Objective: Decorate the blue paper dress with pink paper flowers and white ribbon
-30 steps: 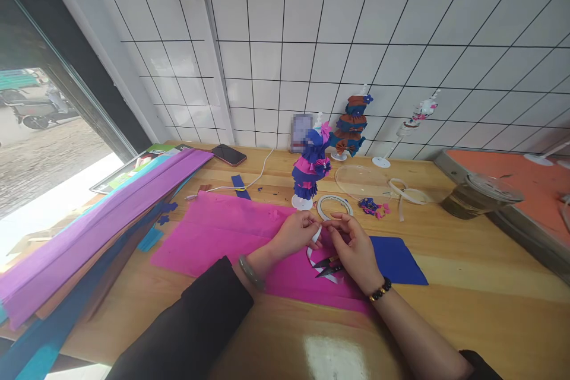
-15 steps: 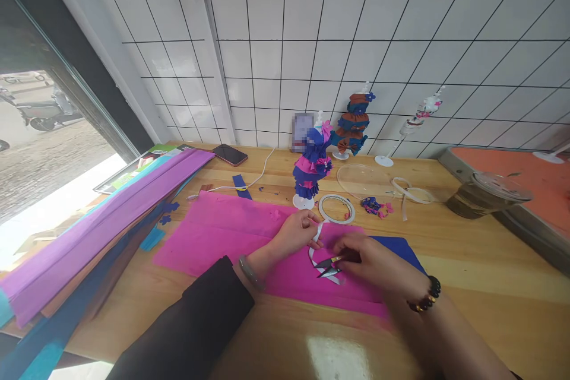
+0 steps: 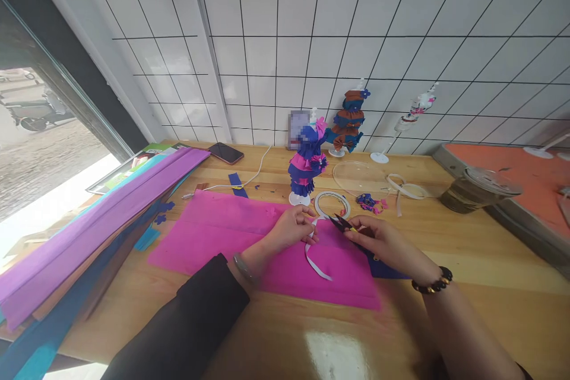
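Left hand [image 3: 291, 230] pinches the white tape strip [image 3: 313, 255] at its top end, fingers closed on it; the strip curls down over the pink paper [image 3: 231, 237] toward 6 o'clock. Right hand [image 3: 378, 241] grips small snips [image 3: 341, 224], fingers wrapped round them, blades pointing at 10 o'clock, just beside the strip's held end. Tape roll [image 3: 332, 204] sits at 12 o'clock from the hands, with the paper doll [image 3: 305, 166] just beyond. Blue paper [image 3: 385, 267] lies under the right wrist. Purple sheets [image 3: 98, 219] stack at 9 o'clock on the table [image 3: 490, 273].
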Action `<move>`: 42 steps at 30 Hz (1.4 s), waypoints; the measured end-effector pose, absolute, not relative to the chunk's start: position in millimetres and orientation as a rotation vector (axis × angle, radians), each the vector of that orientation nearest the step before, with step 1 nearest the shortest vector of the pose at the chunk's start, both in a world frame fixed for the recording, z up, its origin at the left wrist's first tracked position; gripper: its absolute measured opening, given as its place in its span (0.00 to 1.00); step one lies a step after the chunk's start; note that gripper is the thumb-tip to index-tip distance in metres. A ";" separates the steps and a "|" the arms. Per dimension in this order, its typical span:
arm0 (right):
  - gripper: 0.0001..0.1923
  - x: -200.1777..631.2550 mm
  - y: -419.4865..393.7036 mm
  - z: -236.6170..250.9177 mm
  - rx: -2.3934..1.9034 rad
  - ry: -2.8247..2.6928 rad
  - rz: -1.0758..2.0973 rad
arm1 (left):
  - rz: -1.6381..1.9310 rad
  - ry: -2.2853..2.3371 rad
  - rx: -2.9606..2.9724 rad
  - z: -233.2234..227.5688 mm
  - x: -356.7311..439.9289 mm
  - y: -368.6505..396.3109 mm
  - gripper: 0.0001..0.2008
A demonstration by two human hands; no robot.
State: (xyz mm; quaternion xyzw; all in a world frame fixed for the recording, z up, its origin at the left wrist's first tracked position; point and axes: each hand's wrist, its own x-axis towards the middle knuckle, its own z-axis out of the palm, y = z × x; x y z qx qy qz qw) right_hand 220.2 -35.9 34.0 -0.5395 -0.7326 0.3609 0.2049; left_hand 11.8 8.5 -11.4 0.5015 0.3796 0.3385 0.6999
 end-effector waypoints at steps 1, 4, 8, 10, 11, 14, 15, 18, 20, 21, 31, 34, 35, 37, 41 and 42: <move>0.16 219.1 -35.5 33.9 -1.521 -2.037 0.976 | 0.753 0.845 1.114 -10.9 11.7 8.4 0.15; 0.16 213.3 -35.4 32.6 -1.505 -2.095 0.842 | 0.750 0.861 1.104 -9.6 11.1 8.3 0.17; 0.16 209.6 -34.6 29.7 -1.459 -2.123 0.772 | 0.729 0.879 1.086 -9.9 10.5 9.6 0.17; 0.17 209.5 -33.7 28.6 -1.447 -2.139 0.773 | 0.715 0.881 1.086 -11.4 10.8 10.5 0.13; 0.17 209.4 -33.2 28.4 -1.442 -2.148 0.771 | 0.709 0.881 1.091 -12.5 11.2 10.9 0.11; 0.18 208.5 -32.4 28.1 -1.443 -2.170 0.748 | 0.718 0.871 1.136 -16.2 12.3 11.5 0.11; 0.19 208.1 -32.2 28.1 -1.448 -2.171 0.735 | 0.725 0.867 1.156 -17.2 12.6 11.6 0.11; 0.20 207.0 -31.9 26.7 -1.457 -2.182 0.701 | 0.735 0.856 1.189 -18.8 12.9 11.4 0.12; 0.21 206.5 -31.7 24.7 -1.456 -2.228 0.686 | 0.732 0.848 1.192 -18.8 12.8 11.2 0.12; 0.21 206.3 -31.6 23.4 -1.453 -2.255 0.679 | 0.730 0.844 1.194 -18.6 12.8 11.1 0.12; 0.17 203.2 -31.9 17.7 -1.479 -2.318 0.479 | 0.692 0.843 1.242 -18.0 14.5 8.9 0.12; 0.16 201.1 -31.6 18.2 -1.497 -2.331 0.424 | 0.705 0.826 1.254 -19.7 14.7 9.0 0.13; 0.16 200.3 -31.4 17.9 -1.492 -2.334 0.415 | 0.707 0.824 1.258 -19.9 14.6 9.0 0.13; 0.15 198.7 -31.1 16.9 -1.479 -2.335 0.411 | 0.705 0.825 1.266 -19.1 14.3 8.9 0.14; 0.15 197.0 -31.0 16.4 -1.485 -2.330 0.418 | 0.691 0.815 1.272 -16.3 13.2 8.6 0.13; 0.16 197.0 -31.1 16.9 -1.487 -2.334 0.427 | 0.688 0.806 1.271 -16.1 12.9 8.6 0.13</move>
